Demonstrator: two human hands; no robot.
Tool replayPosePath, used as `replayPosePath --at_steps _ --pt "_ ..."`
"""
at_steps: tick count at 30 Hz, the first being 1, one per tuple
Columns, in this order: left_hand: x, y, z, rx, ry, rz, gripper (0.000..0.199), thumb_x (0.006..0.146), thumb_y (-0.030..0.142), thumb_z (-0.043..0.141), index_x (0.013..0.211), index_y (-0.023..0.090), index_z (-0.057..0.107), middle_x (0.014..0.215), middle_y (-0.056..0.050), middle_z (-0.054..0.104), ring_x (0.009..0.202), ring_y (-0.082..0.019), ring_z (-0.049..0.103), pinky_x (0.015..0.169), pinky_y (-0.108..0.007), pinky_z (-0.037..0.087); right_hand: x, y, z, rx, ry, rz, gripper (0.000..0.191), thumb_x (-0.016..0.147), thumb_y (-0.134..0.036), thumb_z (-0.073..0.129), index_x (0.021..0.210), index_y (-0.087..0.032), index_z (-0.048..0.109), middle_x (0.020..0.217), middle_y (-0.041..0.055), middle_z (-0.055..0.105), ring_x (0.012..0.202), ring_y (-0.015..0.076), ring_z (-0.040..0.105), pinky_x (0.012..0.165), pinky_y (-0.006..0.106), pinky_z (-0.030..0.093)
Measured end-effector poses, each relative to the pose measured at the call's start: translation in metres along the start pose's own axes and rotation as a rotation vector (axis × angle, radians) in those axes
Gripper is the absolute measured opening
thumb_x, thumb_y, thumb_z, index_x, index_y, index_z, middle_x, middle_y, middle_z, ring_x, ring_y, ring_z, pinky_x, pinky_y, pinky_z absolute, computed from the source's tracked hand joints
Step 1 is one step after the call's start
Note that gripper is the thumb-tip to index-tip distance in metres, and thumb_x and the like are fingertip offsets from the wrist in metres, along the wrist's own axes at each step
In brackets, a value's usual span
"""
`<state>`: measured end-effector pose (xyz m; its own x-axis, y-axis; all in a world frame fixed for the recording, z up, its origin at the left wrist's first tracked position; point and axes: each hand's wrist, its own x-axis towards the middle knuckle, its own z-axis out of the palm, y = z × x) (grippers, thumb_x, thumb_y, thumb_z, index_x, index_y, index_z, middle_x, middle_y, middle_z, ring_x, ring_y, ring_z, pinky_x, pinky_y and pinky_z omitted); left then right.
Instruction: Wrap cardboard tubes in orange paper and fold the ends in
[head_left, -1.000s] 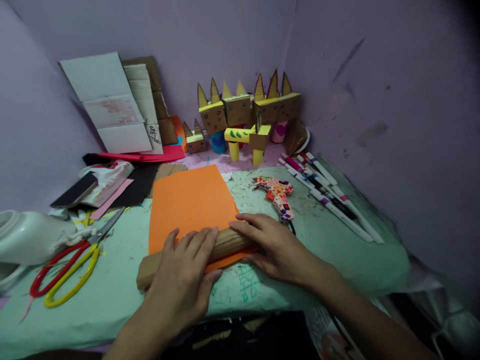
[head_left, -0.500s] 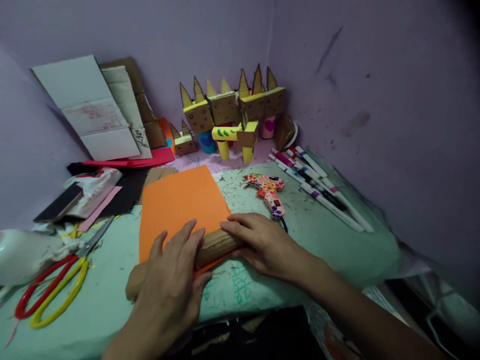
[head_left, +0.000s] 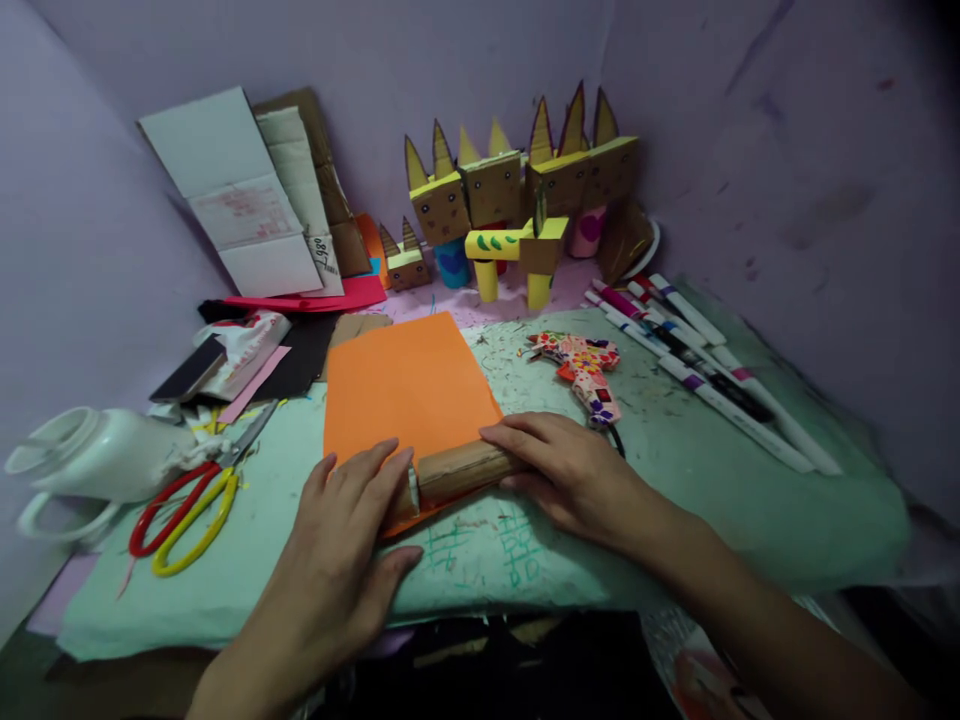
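A brown cardboard tube (head_left: 465, 474) lies across the near edge of an orange sheet of paper (head_left: 405, 385). My left hand (head_left: 341, 540) curves over the tube's left part, fingers on top and thumb apart on the near side. Just beside its fingertips a pale edge shows on the tube, and the left end is hidden under the hand. With its fingers above and thumb below, my right hand (head_left: 574, 475) grips the tube's right end. Behind that hand lies a flower-patterned glue gun (head_left: 585, 370).
Scissors (head_left: 196, 515) with red and yellow handles and a white jug (head_left: 97, 460) lie left. Several markers (head_left: 697, 370) lie right. Cardboard animal figures (head_left: 442, 210) and folded cardboard (head_left: 240, 215) stand along the wall. A green cover (head_left: 675, 530) spreads over the table.
The view has shifted, so the scene sits further right and more of the jug shows. The tube's left end, visible before, is now under my left hand, and a pale edge appears beside its fingers.
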<state>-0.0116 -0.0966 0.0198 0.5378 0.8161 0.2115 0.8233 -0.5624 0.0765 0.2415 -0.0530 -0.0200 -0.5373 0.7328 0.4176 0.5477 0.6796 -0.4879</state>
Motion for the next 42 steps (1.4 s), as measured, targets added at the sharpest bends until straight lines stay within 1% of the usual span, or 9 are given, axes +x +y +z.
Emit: replayPosePath --at_steps 11,14,19,22,25,28,34,39,42 --pt "0.035 0.011 0.023 -0.022 0.106 0.097 0.047 0.083 0.018 0.049 0.129 0.017 0.04 0.107 -0.011 0.066 0.094 -0.026 0.061 0.093 -0.058 0.038 -0.002 -0.001 -0.008 0.073 -0.028 0.029 0.053 0.08 -0.016 0.062 0.13 -0.019 0.043 0.125 0.0117 0.056 0.111 0.0251 0.052 0.093 0.042 0.045" --pt "0.035 0.008 0.021 0.017 0.08 0.111 0.051 0.082 0.023 0.052 0.131 0.016 0.038 0.11 -0.012 0.065 0.096 -0.028 0.061 0.092 -0.059 0.039 -0.006 0.001 -0.018 0.095 0.07 0.055 0.063 0.078 -0.024 0.066 0.134 -0.02 0.039 0.132 0.0121 0.051 0.12 0.0262 0.047 0.098 0.044 0.041" --pt "0.034 0.01 0.015 0.085 0.034 0.102 0.057 0.082 0.03 0.054 0.133 0.017 0.035 0.111 -0.012 0.065 0.099 -0.03 0.06 0.094 -0.058 0.038 -0.008 0.017 -0.047 -0.128 0.423 0.553 0.026 0.082 -0.035 0.059 0.103 -0.02 0.063 0.099 0.0083 0.068 0.086 0.0258 0.065 0.075 0.041 0.051" --pt "0.033 0.012 0.014 0.116 0.015 0.108 0.062 0.08 0.038 0.056 0.133 0.014 0.034 0.112 -0.014 0.064 0.101 -0.032 0.059 0.094 -0.059 0.038 -0.003 0.028 -0.057 -0.323 0.224 0.866 0.039 0.082 -0.053 0.052 0.09 -0.018 0.068 0.081 0.01 0.07 0.073 0.0305 0.066 0.059 0.041 0.049" --pt "0.032 0.014 0.014 0.125 -0.019 0.092 0.067 0.079 0.042 0.057 0.135 0.014 0.032 0.114 -0.014 0.062 0.104 -0.033 0.058 0.095 -0.06 0.038 0.001 0.03 -0.058 -0.415 0.069 0.917 0.052 0.082 -0.063 0.045 0.088 -0.017 0.069 0.082 0.013 0.071 0.077 0.036 0.066 0.056 0.041 0.047" --pt "0.028 0.009 0.011 0.086 -0.034 0.076 0.076 0.081 0.047 0.055 0.141 0.013 0.022 0.125 -0.018 0.056 0.111 -0.035 0.054 0.095 -0.062 0.037 0.0 0.025 -0.054 -0.428 0.136 0.874 0.049 0.083 -0.059 0.046 0.094 -0.016 0.068 0.091 0.0142 0.07 0.083 0.0363 0.065 0.061 0.043 0.048" --pt "0.004 -0.018 -0.011 -0.027 0.087 -0.039 0.066 0.088 0.046 0.044 0.144 0.022 0.019 0.141 -0.014 0.043 0.125 -0.033 0.043 0.101 -0.057 0.034 0.002 0.007 -0.047 -0.126 0.315 0.445 0.027 0.083 -0.038 0.057 0.099 -0.017 0.064 0.097 0.0087 0.068 0.091 0.0262 0.063 0.079 0.041 0.049" --pt "-0.011 -0.031 -0.016 -0.031 0.201 -0.096 0.04 0.089 0.034 0.046 0.128 0.024 0.045 0.125 -0.007 0.056 0.113 -0.027 0.053 0.099 -0.05 0.038 0.016 -0.014 -0.036 0.007 0.164 0.141 0.025 0.086 -0.027 0.057 0.109 -0.017 0.058 0.105 0.0087 0.066 0.101 0.0227 0.059 0.086 0.039 0.047" --pt "-0.01 -0.03 -0.013 -0.052 0.22 -0.025 0.032 0.088 0.024 0.048 0.121 0.023 0.049 0.116 -0.006 0.061 0.107 -0.024 0.056 0.099 -0.052 0.037 0.016 -0.019 -0.03 0.046 0.053 0.124 0.033 0.085 -0.026 0.058 0.117 -0.018 0.054 0.113 0.0094 0.063 0.107 0.0229 0.055 0.091 0.041 0.046"
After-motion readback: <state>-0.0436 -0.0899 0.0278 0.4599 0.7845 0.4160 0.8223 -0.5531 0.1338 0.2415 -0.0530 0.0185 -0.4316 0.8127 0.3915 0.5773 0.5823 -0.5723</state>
